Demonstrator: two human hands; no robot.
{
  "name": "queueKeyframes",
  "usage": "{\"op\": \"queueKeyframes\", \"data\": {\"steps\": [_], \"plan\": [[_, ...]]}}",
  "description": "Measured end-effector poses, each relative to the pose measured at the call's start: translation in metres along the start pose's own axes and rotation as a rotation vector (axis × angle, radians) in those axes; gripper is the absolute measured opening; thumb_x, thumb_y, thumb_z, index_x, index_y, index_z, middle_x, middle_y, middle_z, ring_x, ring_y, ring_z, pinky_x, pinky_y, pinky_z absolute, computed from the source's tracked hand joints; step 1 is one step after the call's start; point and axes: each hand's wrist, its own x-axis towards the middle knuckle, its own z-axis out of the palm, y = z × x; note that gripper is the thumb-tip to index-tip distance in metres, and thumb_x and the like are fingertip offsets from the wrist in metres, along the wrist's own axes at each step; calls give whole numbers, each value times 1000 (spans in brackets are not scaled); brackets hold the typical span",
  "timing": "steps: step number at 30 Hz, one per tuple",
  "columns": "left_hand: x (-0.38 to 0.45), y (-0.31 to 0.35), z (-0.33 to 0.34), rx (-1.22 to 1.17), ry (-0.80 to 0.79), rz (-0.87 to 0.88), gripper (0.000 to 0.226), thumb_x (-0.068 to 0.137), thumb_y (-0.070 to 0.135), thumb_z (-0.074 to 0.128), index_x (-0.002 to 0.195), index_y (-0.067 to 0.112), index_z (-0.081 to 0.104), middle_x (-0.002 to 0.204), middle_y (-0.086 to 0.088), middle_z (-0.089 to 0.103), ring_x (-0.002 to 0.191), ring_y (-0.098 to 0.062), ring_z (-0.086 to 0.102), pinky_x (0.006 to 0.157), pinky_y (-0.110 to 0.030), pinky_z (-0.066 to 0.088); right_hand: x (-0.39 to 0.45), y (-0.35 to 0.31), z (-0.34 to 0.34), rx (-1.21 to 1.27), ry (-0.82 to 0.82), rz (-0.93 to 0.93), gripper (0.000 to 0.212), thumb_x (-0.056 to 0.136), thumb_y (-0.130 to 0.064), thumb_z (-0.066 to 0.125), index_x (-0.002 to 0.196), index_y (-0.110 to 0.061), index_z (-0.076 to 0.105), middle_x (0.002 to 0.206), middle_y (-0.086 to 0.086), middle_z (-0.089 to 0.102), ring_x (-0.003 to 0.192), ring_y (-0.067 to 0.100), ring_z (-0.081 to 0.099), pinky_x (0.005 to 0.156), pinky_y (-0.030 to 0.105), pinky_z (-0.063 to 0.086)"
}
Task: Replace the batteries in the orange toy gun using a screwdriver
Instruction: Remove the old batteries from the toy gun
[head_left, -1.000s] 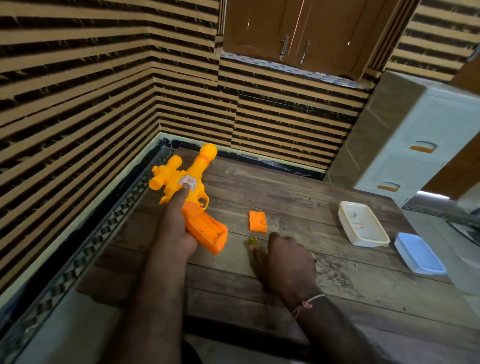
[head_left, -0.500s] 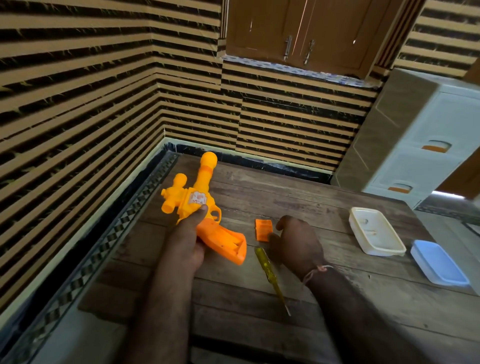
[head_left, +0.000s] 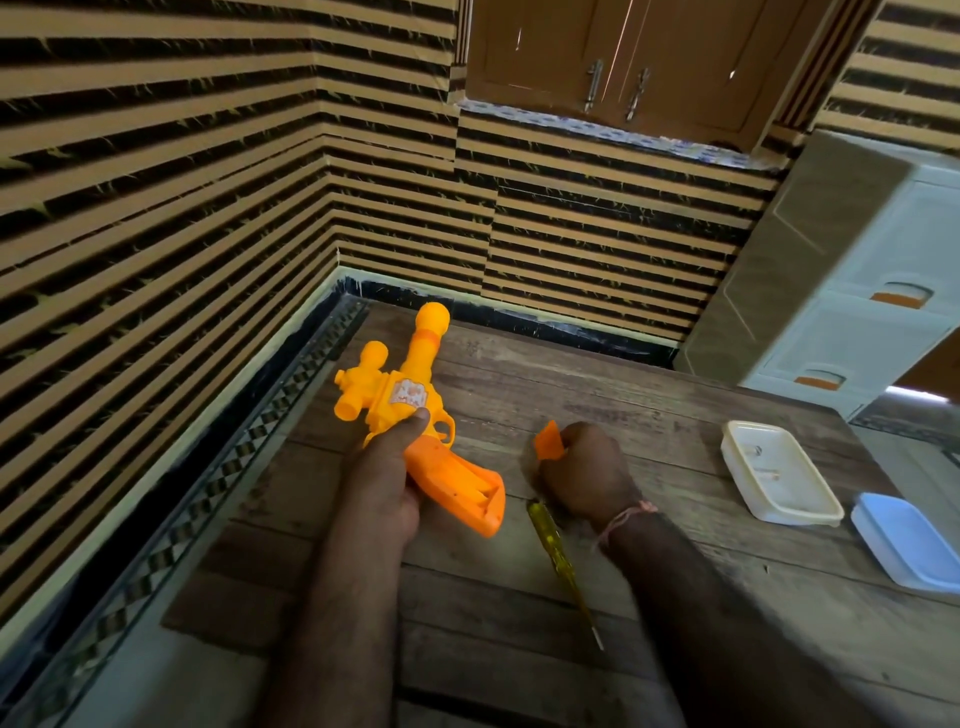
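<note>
The orange toy gun lies on the wooden table at the left, its barrel pointing away and its grip end showing an open battery compartment. My left hand grips the gun at the handle, thumb near the sticker. To the right, my right hand pinches the small orange battery cover and tilts it up off the table. A yellow-handled screwdriver lies free on the table just below my right hand, its tip pointing toward me.
A white open plastic box and its blue lid sit at the table's right edge. A pale drawer cabinet stands behind them. Striped walls close off the left and far sides of the table.
My right hand let go of the screwdriver, which now lies on the table, moved up to the orange cover and picked it up. My left hand kept its hold on the gun.
</note>
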Motion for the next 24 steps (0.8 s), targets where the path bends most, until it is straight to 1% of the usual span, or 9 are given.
{"op": "queueKeyframes", "data": {"steps": [4,7,9,11,14,16,19,21,24], "plan": [[0,0,1,2,6,4,38,85,11,70,121,15,62,107,-12,70,89,-26,67,73,-39,52,-14,2,-12,114,59,-29,10,84,-15,67,75,-15,63,67,1,65,64,20,64,55,30,51],[-1,-2,3,9,-3,0,35,85,11,70,119,14,63,101,-12,71,86,-26,67,71,-38,52,-27,6,-15,189,74,-53,12,88,-15,63,77,-14,63,72,7,68,70,27,67,65,45,58],[-4,-2,4,11,-9,-15,32,87,12,69,117,16,61,100,-10,70,89,-26,66,75,-41,51,-35,10,-17,185,80,-81,10,91,-16,61,80,-15,64,77,8,69,74,27,67,69,51,57],[-6,-2,5,16,-1,-28,30,87,13,69,115,18,61,103,-10,69,94,-27,64,81,-44,51,-41,14,-18,188,104,-103,10,91,-17,62,81,-18,62,77,6,68,73,25,67,68,51,57],[-7,-4,6,50,18,-18,20,86,12,70,104,19,63,98,-9,69,91,-27,65,81,-44,51,-46,18,-22,200,136,-107,7,90,-18,64,84,-20,63,77,1,68,72,21,67,68,47,58],[-6,-5,4,65,52,-2,29,85,12,72,111,18,63,102,-9,70,92,-26,65,77,-41,52,-48,21,-23,195,138,-93,2,89,-19,66,90,-20,64,81,-1,69,76,19,67,71,44,58],[-6,-6,2,97,98,51,44,80,18,78,122,18,64,113,-8,70,101,-25,66,81,-41,52,-48,25,-25,116,181,-101,16,86,-22,70,101,-18,65,90,-6,67,86,17,65,78,38,56],[-5,-7,0,122,127,89,36,80,24,78,114,19,66,112,-5,70,98,-22,66,83,-39,51,-48,24,-27,105,196,-98,18,86,-23,72,101,-20,63,88,-7,64,85,14,63,77,35,54],[-5,-7,-4,171,244,155,8,85,25,71,87,25,64,100,-2,67,87,-17,62,80,-35,46,-43,20,-25,118,177,-62,15,83,-21,74,92,-23,61,89,-3,67,84,14,62,75,35,54]]}}
